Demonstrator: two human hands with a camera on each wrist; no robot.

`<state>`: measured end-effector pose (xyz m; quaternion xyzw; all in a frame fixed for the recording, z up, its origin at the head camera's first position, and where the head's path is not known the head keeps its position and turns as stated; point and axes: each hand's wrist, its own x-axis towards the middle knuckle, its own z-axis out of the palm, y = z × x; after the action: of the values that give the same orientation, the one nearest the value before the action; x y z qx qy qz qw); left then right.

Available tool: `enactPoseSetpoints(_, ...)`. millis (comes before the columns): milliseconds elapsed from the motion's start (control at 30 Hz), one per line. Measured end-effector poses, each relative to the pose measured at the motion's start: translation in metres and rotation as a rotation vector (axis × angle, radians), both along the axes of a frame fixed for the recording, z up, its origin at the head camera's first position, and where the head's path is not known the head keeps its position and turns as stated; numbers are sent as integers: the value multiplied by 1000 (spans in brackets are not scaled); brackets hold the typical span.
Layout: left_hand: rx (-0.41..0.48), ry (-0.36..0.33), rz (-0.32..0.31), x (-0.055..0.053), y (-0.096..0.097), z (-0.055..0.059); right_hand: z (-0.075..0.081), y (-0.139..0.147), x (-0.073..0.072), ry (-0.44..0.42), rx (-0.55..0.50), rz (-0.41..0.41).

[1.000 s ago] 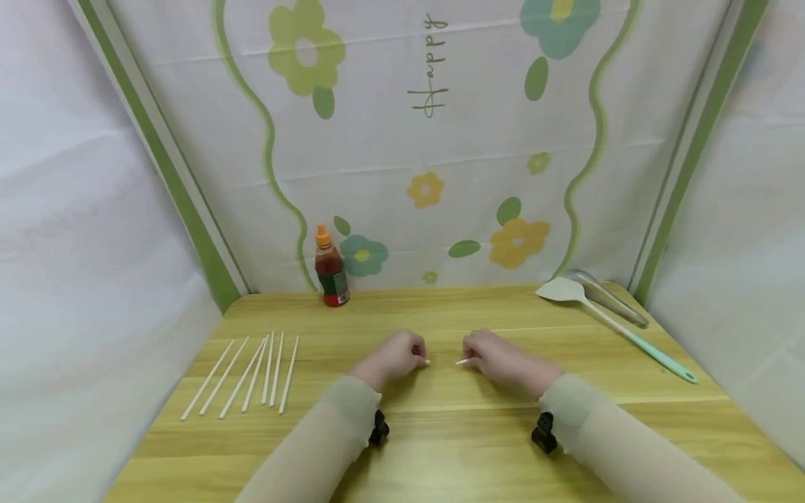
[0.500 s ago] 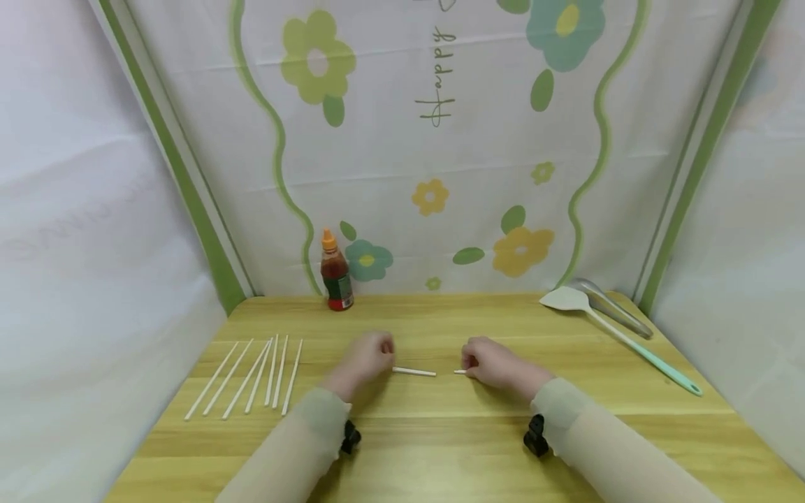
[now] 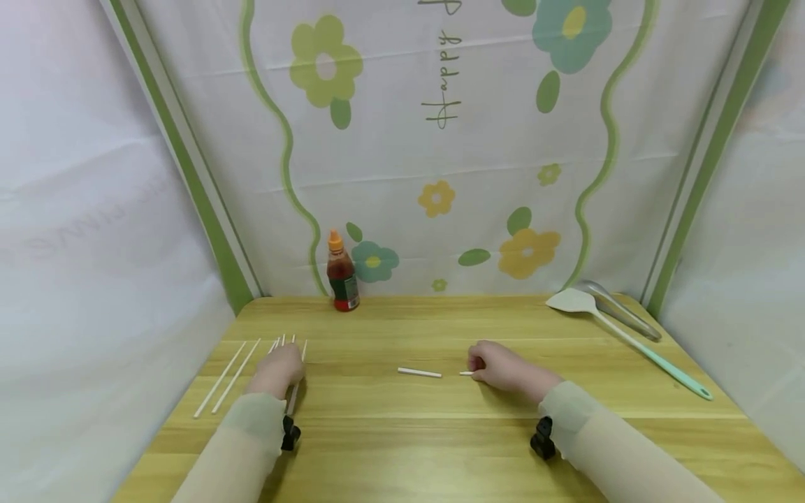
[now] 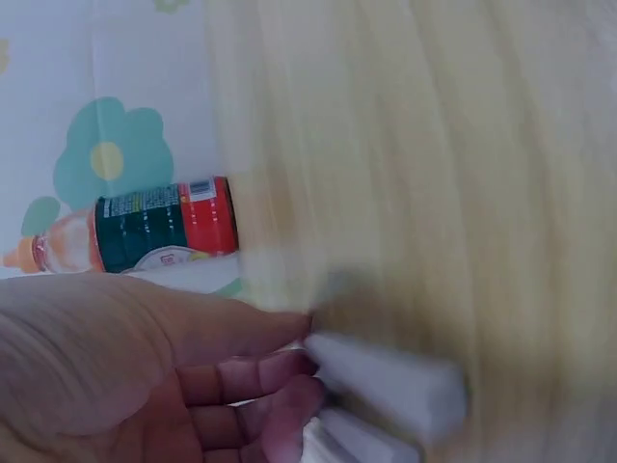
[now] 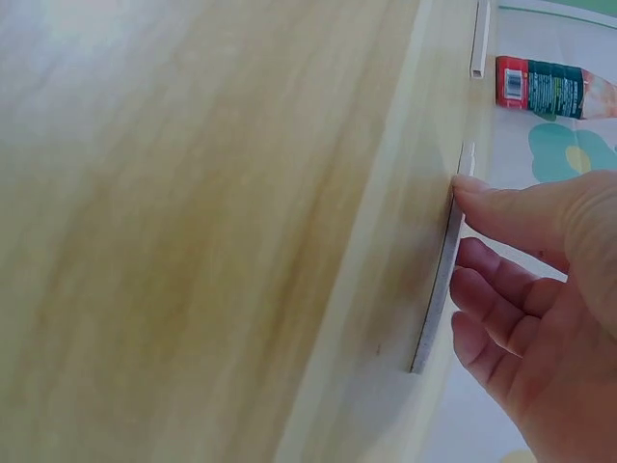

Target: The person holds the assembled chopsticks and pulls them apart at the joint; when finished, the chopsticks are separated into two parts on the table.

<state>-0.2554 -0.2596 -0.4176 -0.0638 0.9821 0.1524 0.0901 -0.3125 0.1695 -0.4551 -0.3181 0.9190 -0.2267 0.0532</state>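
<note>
In the head view my left hand (image 3: 279,369) lies over a group of slim white sticks (image 3: 239,376) at the table's left side. Its thumb and fingers are close about the blurred end of one white stick (image 4: 395,386); whether they grip it cannot be made out. Past the table's middle, my right hand (image 3: 499,367) holds a short white stick (image 5: 442,275), with the thumb tip against it and the fingers curled alongside. One end of this stick shows left of the fingers. A separate short white stick (image 3: 419,373) lies flat to the left of that hand, apart from it.
A red sauce bottle (image 3: 342,278) with an orange cap stands at the back left against the flowered cloth (image 3: 390,126). At the right rear lie a white spatula (image 3: 619,332) with a mint handle and metal tongs (image 3: 629,316). Cloth walls border the wooden table (image 3: 402,454).
My left hand has let go of the short stick, which stays in the middle, and has moved left over the stick group. The right hand has hardly moved.
</note>
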Motion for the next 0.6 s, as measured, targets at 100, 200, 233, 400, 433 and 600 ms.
enactPoseSetpoints(100, 4, 22, -22, -2, 4, -1, 1, 0, 1, -7, -3, -9)
enactPoseSetpoints(200, 24, 43, -35, -7, 17, 0, 8, -4, 5, -9, -15, -61)
enactPoseSetpoints(233, 36, 56, -48, -10, 24, 1, 12, -7, 6, 1, -25, -82)
enactPoseSetpoints(400, 170, 105, -127, -26, 71, 9, 40, -26, 16, 138, -135, -113)
enactPoseSetpoints(433, 206, 121, -156, -29, 83, 10, 45, -30, 17, 181, -159, -97)
enactPoseSetpoints(600, 426, 146, -333, -34, 138, 12, 56, -43, 21, 352, -234, 9)
